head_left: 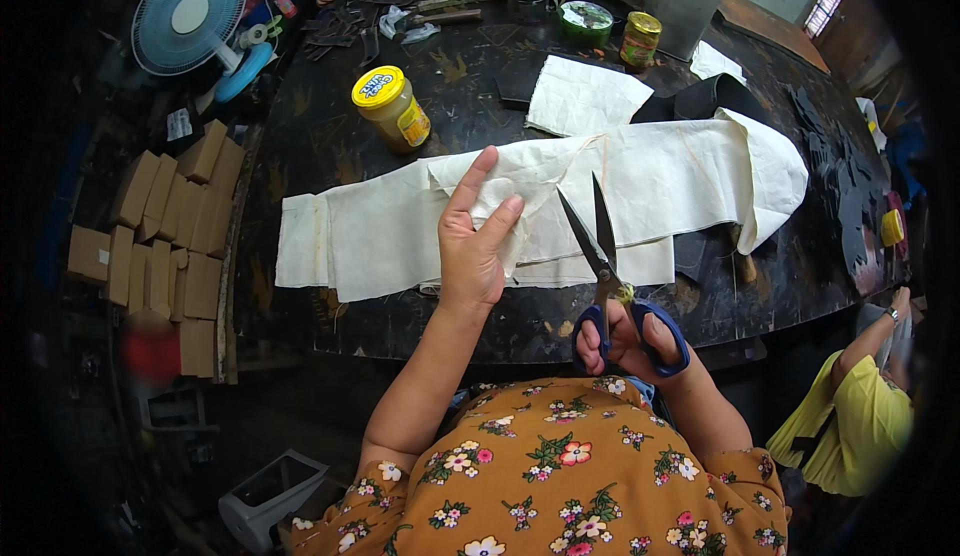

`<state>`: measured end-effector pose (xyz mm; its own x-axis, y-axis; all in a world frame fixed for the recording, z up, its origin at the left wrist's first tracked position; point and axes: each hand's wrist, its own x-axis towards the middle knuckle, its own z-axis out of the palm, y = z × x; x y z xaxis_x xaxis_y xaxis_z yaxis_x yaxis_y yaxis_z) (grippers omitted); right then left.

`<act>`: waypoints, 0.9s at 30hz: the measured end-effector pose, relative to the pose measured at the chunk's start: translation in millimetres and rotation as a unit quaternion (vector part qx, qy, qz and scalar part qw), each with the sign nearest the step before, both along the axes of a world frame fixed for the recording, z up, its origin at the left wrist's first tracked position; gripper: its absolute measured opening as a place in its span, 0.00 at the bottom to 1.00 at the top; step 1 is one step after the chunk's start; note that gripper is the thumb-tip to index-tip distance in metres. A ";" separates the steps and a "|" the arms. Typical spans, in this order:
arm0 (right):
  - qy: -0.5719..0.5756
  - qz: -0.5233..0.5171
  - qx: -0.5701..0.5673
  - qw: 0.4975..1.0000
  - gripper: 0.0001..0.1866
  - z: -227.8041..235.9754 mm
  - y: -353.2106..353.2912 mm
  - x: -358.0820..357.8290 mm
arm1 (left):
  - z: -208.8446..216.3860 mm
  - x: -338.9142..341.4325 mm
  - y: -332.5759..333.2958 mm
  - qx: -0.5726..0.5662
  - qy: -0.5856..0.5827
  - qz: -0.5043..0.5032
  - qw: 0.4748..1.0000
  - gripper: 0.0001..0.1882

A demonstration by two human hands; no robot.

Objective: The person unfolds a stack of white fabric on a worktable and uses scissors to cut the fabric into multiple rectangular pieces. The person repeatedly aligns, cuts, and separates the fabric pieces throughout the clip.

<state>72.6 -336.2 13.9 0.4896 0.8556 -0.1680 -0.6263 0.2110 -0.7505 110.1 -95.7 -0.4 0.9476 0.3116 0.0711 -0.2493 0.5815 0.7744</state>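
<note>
Long strips of off-white cloth (380, 231) lie across the dark table in front of me. My left hand (471, 253) is at the cloth's middle, index finger and thumb stretched apart. A fold of the cloth is gathered in this hand, whose other fingers are mostly hidden. In my right hand (628, 341) is a pair of scissors (606, 274) with blue handles, thumb and fingers through the loops. Its blades are parted and point away from me, their tips just above the cloth, right of my left hand. A thin loose thread runs over the cloth near the tips.
A yellow-lidded jar (391, 111) stands behind the cloth. Farther back are a smaller cloth piece (585, 96), a green tub (585, 24), a glass jar (640, 39) and a metal can (687, 1). Cardboard boxes (160, 246) and a fan (190, 14) are left; a person in yellow (850, 416) sits right.
</note>
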 end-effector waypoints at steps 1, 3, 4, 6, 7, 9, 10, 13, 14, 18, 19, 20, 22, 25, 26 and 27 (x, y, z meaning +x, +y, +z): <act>0.003 -0.003 0.003 1.000 0.40 -0.9 -0.6 0.1 | 0.0 0.1 0.0 0.007 0.002 0.001 1.000 0.32; 0.002 -0.010 0.012 1.000 0.40 -3.6 -0.7 0.4 | -0.1 -0.3 -0.4 0.022 0.007 0.005 1.000 0.32; 0.005 -0.007 0.013 1.000 0.41 -4.8 -1.0 0.7 | -0.2 -1.0 -0.8 0.034 0.006 0.001 0.999 0.33; 0.009 -0.002 0.021 1.000 0.42 -7.6 -1.2 1.6 | -1.4 -3.7 -2.2 0.058 0.003 -0.006 0.998 0.33; 0.029 -0.008 0.037 0.999 0.43 -9.7 -0.2 2.1 | -2.7 -5.9 -3.1 0.076 0.009 -0.015 0.997 0.33; 0.063 -0.023 0.089 0.994 0.45 -14.7 3.6 3.1 | -7.4 -12.7 -4.9 0.108 0.009 -0.031 0.994 0.32; 0.093 -0.043 0.098 0.990 0.46 -16.9 4.4 3.7 | -10.8 -16.7 -5.7 0.122 0.025 -0.035 0.992 0.32; 0.165 -0.097 0.149 0.970 0.48 -23.8 4.7 6.1 | -23.9 -31.3 -5.9 0.155 0.057 -0.051 0.985 0.33; 0.178 -0.103 0.152 0.967 0.48 -25.8 2.8 6.2 | -28.8 -36.9 -5.1 0.156 0.072 -0.059 0.983 0.33; 0.223 -0.108 0.155 0.956 0.49 -34.9 -4.4 -2.3 | -45.9 -55.1 -1.3 0.164 0.104 -0.092 0.977 0.34; 0.228 -0.098 0.171 0.953 0.48 -37.8 -4.6 -4.5 | -48.5 -58.2 -0.1 0.170 0.109 -0.098 0.975 0.34; 0.234 -0.083 0.197 0.949 0.48 -40.2 -4.8 -6.7 | -50.3 -60.5 0.5 0.178 0.116 -0.101 0.972 0.35; 0.244 -0.107 0.155 0.951 0.44 -43.1 -5.7 -12.6 | -52.5 -63.9 -0.4 0.163 0.120 -0.116 0.972 0.35; 0.260 -0.132 0.107 0.950 0.37 -43.5 -8.1 -16.1 | -52.5 -66.3 -3.2 0.163 0.119 -0.123 0.972 0.36; 0.262 -0.143 0.082 0.951 0.34 -42.6 -9.5 -17.2 | -52.1 -66.8 -4.2 0.167 0.107 -0.123 0.972 0.36; 0.264 -0.155 0.059 0.950 0.31 -41.3 -10.4 -18.9 | -51.6 -67.3 -4.8 0.159 0.122 -0.126 0.971 0.36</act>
<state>53.7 -346.6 -27.4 0.5959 0.7117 -0.3720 -0.8025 0.5109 -0.3081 42.8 -100.6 -51.9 0.9916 0.0664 -0.1109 0.0840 0.3213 0.9432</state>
